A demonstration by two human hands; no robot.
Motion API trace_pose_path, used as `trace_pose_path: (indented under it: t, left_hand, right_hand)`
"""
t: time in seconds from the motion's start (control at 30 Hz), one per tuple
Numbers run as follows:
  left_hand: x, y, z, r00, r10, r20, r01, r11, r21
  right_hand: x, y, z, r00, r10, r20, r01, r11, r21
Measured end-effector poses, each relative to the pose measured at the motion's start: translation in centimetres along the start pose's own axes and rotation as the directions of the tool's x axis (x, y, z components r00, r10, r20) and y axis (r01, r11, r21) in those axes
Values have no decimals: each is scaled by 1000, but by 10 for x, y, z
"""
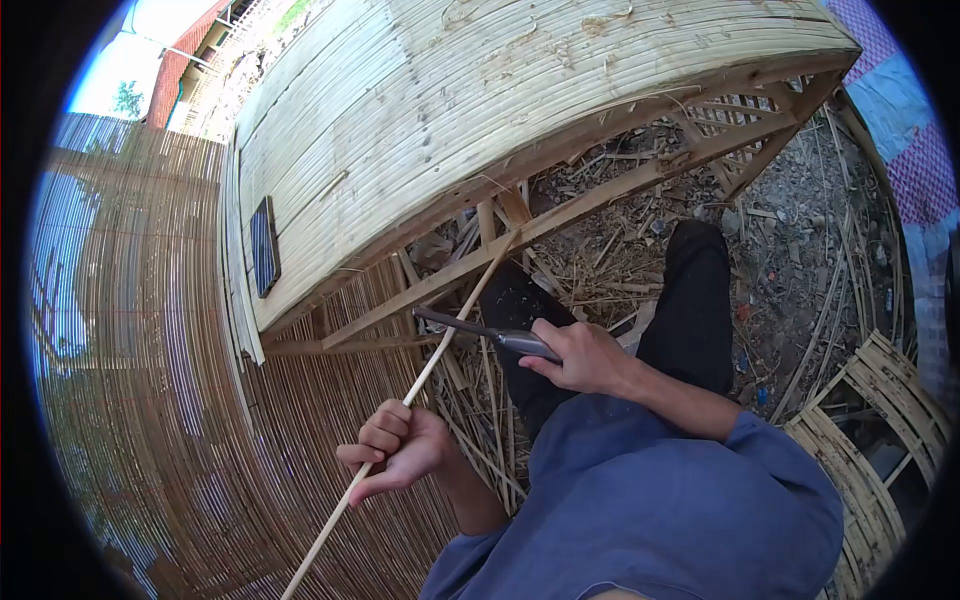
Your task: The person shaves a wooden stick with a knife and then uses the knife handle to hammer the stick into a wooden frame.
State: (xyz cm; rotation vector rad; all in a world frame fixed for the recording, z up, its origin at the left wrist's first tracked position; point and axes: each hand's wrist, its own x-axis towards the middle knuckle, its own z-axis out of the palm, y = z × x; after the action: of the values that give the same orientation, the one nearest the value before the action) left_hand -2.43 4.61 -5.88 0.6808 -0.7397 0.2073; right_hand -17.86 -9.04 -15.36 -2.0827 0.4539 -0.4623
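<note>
A long, thin bamboo stick (pixel 432 362) slants from the lower left up to the table's lower wooden rail, where its far end overlaps the rail. Around its middle part my left hand (pixel 398 447) is closed, thumb pointing down along it. My right hand (pixel 585 357) grips a knife (pixel 527 344) by its grey handle. The dark blade reaches left and lies across the stick, above my left hand. Both hands are in front of my body, below the table's near edge.
The slatted bamboo table (pixel 400 130) carries shavings and a phone (pixel 263 247) near its left edge. A bamboo screen (pixel 140 350) stands at left. Scraps and offcuts litter the ground (pixel 790 260). A curved bamboo frame (pixel 850 460) lies at right.
</note>
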Motion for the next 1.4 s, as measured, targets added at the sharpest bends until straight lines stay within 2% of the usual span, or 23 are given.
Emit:
trace_pose_path:
  t: [0.03,0.1,0.13,0.27,0.4,0.5,0.6,0.7,0.83,1.0,1.1,1.17,1.2,1.3,1.4]
  left_hand:
    - [-2,1,3,1000,3,1,-3,1000,-7]
    - [-6,2,8,1000,4,1,-4,1000,-20]
    - [-7,2,8,998,13,-56,-11,999,30]
    - [-6,6,6,991,15,-131,-4,997,82]
    - [-2,-1,9,997,0,-83,1,1000,13]
    - [-4,2,10,999,-8,-40,8,1000,11]
    - [-3,3,7,999,-13,-37,13,1000,18]
    - [0,1,5,1000,-1,-12,1,1000,4]
    - [-1,0,10,1000,1,-6,-1,1000,-9]
    - [1,1,10,1000,2,-6,-2,1000,25]
    - [-3,2,6,1000,4,-18,-3,999,36]
    - [-5,3,3,1000,7,-9,-7,1000,15]
    - [-5,3,0,1000,11,-17,-11,1000,23]
    - [-7,7,-7,1000,8,-18,-7,999,44]
    - [-7,2,0,1000,12,-16,-12,1000,6]
  right_hand:
    - [0,0,1,999,-38,-7,38,999,-14]
    - [9,34,17,988,133,-84,-133,991,5]
    - [12,41,19,968,220,-121,-219,975,15]
    - [7,30,3,971,217,-100,-217,976,6]
    - [0,3,-14,990,122,73,-123,992,9]
    - [4,25,6,999,-44,-16,44,999,19]
    - [18,62,21,948,291,-132,-275,953,126]
    - [16,70,5,943,309,-125,-305,951,49]
    - [5,23,-24,977,196,82,-195,981,-17]
    - [5,-2,-19,993,62,99,-71,994,82]
    - [6,10,-8,997,-8,73,9,1000,-15]
    - [6,50,12,990,135,-50,-132,989,73]
    - [16,49,6,973,202,-109,-189,975,118]
    - [11,27,-19,956,291,38,-292,956,38]
    - [8,13,-27,990,113,88,-112,993,-23]
